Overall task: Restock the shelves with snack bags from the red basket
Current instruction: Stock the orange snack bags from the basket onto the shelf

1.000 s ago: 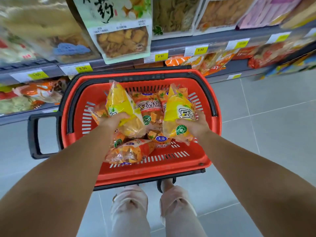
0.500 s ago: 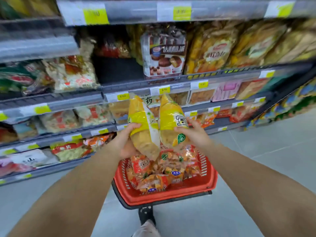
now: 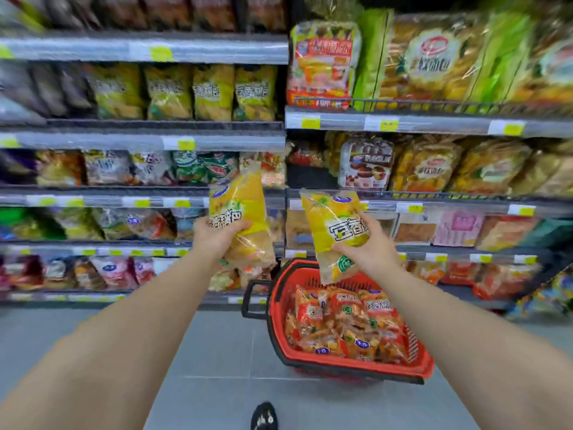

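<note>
Nearest, grey floor (image 3: 214,352) spreads left of the red basket (image 3: 347,367), giving room to step. The basket stands right of centre, near the foot of the shelves, heaped with orange snack bags (image 3: 344,324). Above it two bare arms reach forward. The left hand (image 3: 217,240) has its fingers curled round a yellow snack bag (image 3: 238,209). The right hand (image 3: 370,252) grips a second yellow bag (image 3: 333,231), which hangs over the basket's far rim. This looks like the carrying step. Farther off, high at left, matching yellow bags (image 3: 214,91) line a shelf (image 3: 217,141). Next, both bags probably need lifting over that shelf's front edge, where the row looks crowded.
</note>
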Demonstrator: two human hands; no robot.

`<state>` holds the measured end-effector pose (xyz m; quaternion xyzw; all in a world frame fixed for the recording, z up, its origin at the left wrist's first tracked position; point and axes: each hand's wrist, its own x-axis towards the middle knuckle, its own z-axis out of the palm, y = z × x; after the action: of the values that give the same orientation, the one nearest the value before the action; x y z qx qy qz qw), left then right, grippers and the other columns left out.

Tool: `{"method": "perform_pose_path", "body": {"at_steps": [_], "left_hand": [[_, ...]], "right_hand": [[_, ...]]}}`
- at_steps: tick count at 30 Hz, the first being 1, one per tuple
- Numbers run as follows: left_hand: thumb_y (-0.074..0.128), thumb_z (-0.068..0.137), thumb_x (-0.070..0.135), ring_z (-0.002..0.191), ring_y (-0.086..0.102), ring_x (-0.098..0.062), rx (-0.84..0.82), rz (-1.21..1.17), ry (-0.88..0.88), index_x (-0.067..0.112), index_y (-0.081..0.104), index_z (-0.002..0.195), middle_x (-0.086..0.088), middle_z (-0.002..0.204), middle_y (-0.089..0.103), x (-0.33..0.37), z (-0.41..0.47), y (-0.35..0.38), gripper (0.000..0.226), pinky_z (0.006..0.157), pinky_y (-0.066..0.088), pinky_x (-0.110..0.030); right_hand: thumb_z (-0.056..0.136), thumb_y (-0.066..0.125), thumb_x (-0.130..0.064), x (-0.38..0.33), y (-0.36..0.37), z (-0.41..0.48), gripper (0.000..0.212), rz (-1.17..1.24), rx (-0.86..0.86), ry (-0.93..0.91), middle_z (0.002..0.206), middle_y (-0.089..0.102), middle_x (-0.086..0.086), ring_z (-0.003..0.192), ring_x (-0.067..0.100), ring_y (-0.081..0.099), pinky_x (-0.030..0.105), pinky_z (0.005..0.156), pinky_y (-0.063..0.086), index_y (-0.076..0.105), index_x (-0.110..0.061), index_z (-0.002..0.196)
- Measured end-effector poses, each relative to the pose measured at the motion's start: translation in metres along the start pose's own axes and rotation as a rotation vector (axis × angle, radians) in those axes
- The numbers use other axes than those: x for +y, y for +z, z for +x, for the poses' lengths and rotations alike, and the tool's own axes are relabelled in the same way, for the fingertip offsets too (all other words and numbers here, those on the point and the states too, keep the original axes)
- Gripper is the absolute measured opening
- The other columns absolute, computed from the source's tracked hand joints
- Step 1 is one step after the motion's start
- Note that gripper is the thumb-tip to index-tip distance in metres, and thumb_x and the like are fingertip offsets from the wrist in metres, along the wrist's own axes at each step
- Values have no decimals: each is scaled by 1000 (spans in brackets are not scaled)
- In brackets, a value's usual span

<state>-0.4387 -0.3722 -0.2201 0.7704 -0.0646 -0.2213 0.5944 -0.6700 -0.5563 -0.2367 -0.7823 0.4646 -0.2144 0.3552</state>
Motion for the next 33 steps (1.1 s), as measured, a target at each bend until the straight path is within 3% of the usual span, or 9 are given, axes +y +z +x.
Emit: {"method": "perform_pose_path", "body": {"at_steps": [3, 5, 11, 18, 22, 33], "left_hand": [[90, 52, 46, 105, 51, -24, 131, 123, 203, 18, 28, 138, -1, 117, 50, 13, 0, -66, 110, 88, 43, -37], [90, 52, 45, 111, 54, -28, 186, 136, 282, 20, 27, 137, -4, 123, 54, 22, 4, -104, 108, 96, 45, -46], [88, 53, 49, 97, 54, -21, 267, 206, 429, 26, 31, 134, 5, 109, 51, 30, 29, -202, 102, 83, 48, -37], [89, 54, 47, 87, 50, -16, 248, 337, 442, 24, 33, 132, 10, 96, 49, 35, 92, -336, 99, 70, 40, -28], [88, 56, 46, 89, 50, -18, 208, 422, 425, 21, 33, 135, 6, 103, 49, 40, 128, -392, 100, 71, 41, -31], [89, 54, 43, 99, 53, -21, 69, 457, 359, 20, 32, 140, -1, 121, 55, 26, 231, -436, 106, 77, 41, -31]], "right_hand": [[69, 74, -55, -41, 12, -15, 90, -82, 19, -77, 141, 48, -6, 118, 25, 53, 37, 83, 46, 26, -39, 144], [70, 74, -55, -71, 25, -21, 90, -77, 34, -162, 142, 47, -7, 119, 23, 53, 37, 84, 47, 27, -36, 145], [70, 73, -56, -165, 91, -31, 86, -47, 82, -291, 131, 55, -5, 107, 23, 58, 29, 65, 40, 29, -36, 140], [71, 72, -56, -268, 194, -44, 80, 14, 134, -267, 132, 54, -6, 106, 24, 58, 30, 67, 41, 32, -37, 137], [71, 72, -57, -311, 239, -48, 80, 45, 160, -252, 138, 48, -8, 115, 23, 54, 31, 71, 40, 33, -37, 138], [70, 71, -59, -373, 320, -5, 81, 8, 201, -262, 140, 48, -7, 121, 21, 50, 41, 83, 53, 34, -40, 139]]}}
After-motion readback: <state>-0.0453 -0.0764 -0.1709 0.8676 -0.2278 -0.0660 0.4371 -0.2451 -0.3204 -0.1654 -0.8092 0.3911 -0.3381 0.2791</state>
